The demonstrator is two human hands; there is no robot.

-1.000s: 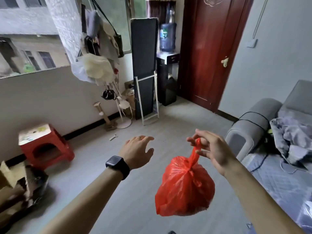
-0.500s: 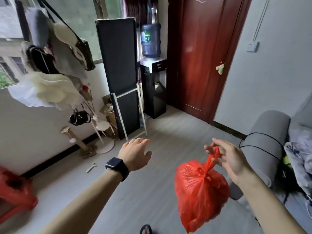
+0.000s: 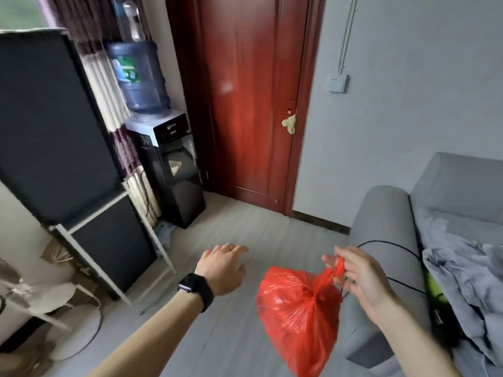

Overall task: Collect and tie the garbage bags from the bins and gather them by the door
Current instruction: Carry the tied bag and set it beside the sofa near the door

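Head view: the scene as seen from the person's head camera
Right hand (image 3: 359, 278): near right, fingers pinched round the twisted top of the bag
Bag (image 3: 296, 319): red plastic, full, neck gathered tight; it hangs in the air below the right hand, above the floor and just left of the sofa arm
Left hand (image 3: 226, 268): near centre, left of the bag and apart from it, fingers loosely spread, holding nothing
Watch (image 3: 196, 289): black, on the left wrist
Door (image 3: 245, 104): dark red wood, closed, at the far end of the room, with a pale handle (image 3: 289, 124) on its right edge
Floor (image 3: 231, 227): pale grey boards between the hands and the door
Water dispenser (image 3: 174, 170): black, far left beside the door frame, with a blue bottle (image 3: 137, 77) on top
Black panel (image 3: 54, 126): tall, in a white frame, leaning at the left
Sofa (image 3: 381, 240): grey, right side; a black cable (image 3: 386, 243) runs over its arm and crumpled grey cloth (image 3: 462, 268) lies on the seat
Wall switch (image 3: 338, 83): on the grey wall, right of the door
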